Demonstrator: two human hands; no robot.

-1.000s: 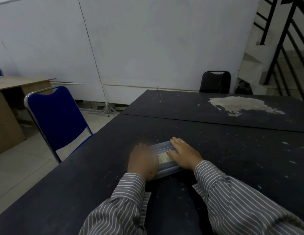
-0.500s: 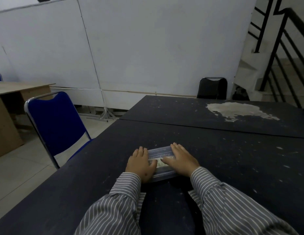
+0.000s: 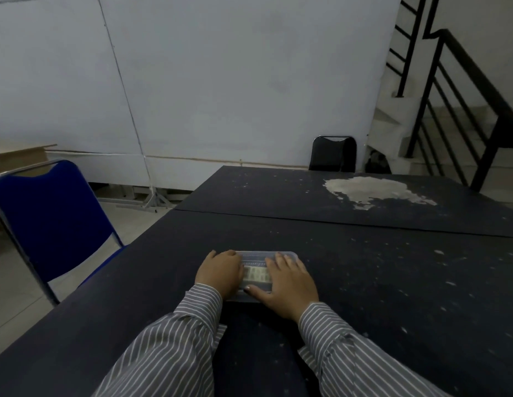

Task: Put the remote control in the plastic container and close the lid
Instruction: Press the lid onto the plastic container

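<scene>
Both palms flat, fingers spread: my left hand [image 3: 219,275] and right hand [image 3: 289,282] press the lid [image 3: 256,257] onto the plastic container [image 3: 258,295] on the table [image 3: 378,282]. Remote control [image 3: 256,275] inside. Risk: uneven pressure leaves a corner unlatched.

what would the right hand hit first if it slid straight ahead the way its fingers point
The right hand lies flat on the container lid, fingers pointing away across the table. Beyond the lid's far edge, only bare tabletop lies in that line, up to the seam with the second table.
</scene>
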